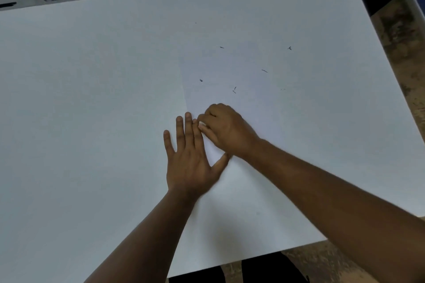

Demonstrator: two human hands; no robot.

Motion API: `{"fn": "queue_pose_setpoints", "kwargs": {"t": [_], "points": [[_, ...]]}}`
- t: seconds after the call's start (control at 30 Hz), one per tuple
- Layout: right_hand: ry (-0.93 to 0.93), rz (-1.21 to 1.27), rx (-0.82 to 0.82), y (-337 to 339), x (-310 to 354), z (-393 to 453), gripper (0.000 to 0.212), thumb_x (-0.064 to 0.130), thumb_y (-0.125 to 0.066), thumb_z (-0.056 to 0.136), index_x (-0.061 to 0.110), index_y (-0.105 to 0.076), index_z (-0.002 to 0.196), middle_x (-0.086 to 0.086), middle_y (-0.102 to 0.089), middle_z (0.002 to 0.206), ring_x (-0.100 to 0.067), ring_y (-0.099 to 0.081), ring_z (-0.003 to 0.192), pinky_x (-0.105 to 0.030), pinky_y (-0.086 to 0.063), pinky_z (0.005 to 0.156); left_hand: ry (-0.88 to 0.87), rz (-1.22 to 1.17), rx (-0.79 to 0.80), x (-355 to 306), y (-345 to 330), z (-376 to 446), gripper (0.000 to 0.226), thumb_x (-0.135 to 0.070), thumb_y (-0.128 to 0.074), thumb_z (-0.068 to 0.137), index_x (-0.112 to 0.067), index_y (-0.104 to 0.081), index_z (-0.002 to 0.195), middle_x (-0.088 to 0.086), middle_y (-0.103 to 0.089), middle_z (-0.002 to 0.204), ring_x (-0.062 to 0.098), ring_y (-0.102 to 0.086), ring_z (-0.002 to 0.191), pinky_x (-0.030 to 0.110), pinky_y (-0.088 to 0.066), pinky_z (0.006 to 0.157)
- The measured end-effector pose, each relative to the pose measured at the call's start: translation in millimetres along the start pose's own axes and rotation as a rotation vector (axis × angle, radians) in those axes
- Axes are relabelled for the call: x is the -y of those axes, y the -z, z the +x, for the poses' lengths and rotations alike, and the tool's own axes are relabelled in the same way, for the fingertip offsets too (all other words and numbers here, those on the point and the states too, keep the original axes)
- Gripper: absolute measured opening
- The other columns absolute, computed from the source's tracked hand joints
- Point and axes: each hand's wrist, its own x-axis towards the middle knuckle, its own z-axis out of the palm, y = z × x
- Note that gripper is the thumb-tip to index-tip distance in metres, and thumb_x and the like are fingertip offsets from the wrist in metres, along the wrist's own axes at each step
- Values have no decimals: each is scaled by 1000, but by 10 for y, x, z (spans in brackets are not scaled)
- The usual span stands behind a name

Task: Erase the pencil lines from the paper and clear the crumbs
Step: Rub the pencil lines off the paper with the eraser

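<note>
1. White paper point(253, 110) lies flat on the pale counter point(92, 99), near its right edge
2. Left hand point(190, 163) presses the sheet, fingers straight, grip released
3. Right hand point(224, 128) has its grip clenched round a small pale eraser point(202, 124), judged mid-rub
4. Dark crumbs point(234, 90) scatter beyond the hands
5. No pencil lines show; sweeping the crumbs off likely comes next, needing light strokes

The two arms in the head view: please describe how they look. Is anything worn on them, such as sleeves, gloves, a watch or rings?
Both forearms are bare as far as the frame shows: no sleeves reach into view. The left hand and the right hand wear no gloves. No watch, bracelet or ring shows on either wrist or on the visible fingers. The nails look short and unpainted.
</note>
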Motion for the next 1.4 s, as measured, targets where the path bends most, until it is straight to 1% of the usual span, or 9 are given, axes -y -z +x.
{"fn": "queue_pose_setpoints", "kwargs": {"t": [0.13,0.33,0.47,0.63,0.73,0.9,1.1,1.2,1.4], "points": [[196,-76,116,91,-283,224,28,22,-49,98,4,-69,92,-11,-61,81,-30,-56,70,-40,-47,65,3,5,29,-12,20,-7,108,-85,-14,93,-5,1,164,11,11,173,27,16,159,59,3,127],[-60,-116,-84,308,-770,663,26,18,-51,95,1,-69,89,-16,-61,78,-35,-57,70,-44,-51,65,21,6,50,-17,33,2,107,-84,-13,93,-5,2,164,9,13,173,27,17,159,60,3,127],[151,23,69,226,-488,445,20,17,-56,97,3,-70,96,-12,-65,88,-31,-61,80,-42,-51,76,16,-4,39,-16,34,4,107,-84,-19,93,-5,-3,164,10,8,173,27,13,159,60,1,127],[276,-45,153,117,-511,634,22,17,-52,98,2,-68,94,-13,-62,85,-31,-58,72,-42,-47,65,20,2,54,-19,45,8,108,-84,-21,93,-6,-1,164,9,10,173,28,13,159,59,4,127],[175,-80,14,152,-680,1036,22,12,-52,96,1,-67,84,-14,-58,79,-32,-55,66,-41,-47,61,23,5,60,-25,49,7,106,-83,-22,94,-6,-3,164,9,10,173,28,13,159,60,3,126],[5,19,-49,300,-696,1004,15,14,-58,95,5,-70,93,-11,-62,85,-29,-60,76,-32,-45,74,23,1,54,-8,51,4,101,-82,-25,94,-12,-8,166,8,7,174,30,9,160,64,-3,125],[121,45,137,122,-373,322,20,22,-54,98,10,-69,101,-6,-65,91,-25,-60,80,-41,-46,70,-23,20,42,-1,39,13,93,-81,-28,95,-23,-13,166,5,0,174,35,5,160,67,-4,124],[132,-93,97,121,-578,444,23,26,-51,98,12,-69,98,-6,-63,88,-27,-58,77,-38,-42,67,-15,31,36,10,29,15,94,-82,-28,94,-23,-16,165,4,0,174,35,4,160,67,-4,124],[-295,-302,-144,595,-1463,737,25,21,-45,92,11,-66,82,-11,-59,81,-35,-58,74,-40,-42,67,-24,26,49,-1,39,13,91,-80,-31,94,-23,-22,164,4,-3,174,36,2,160,68,-7,123]]}}
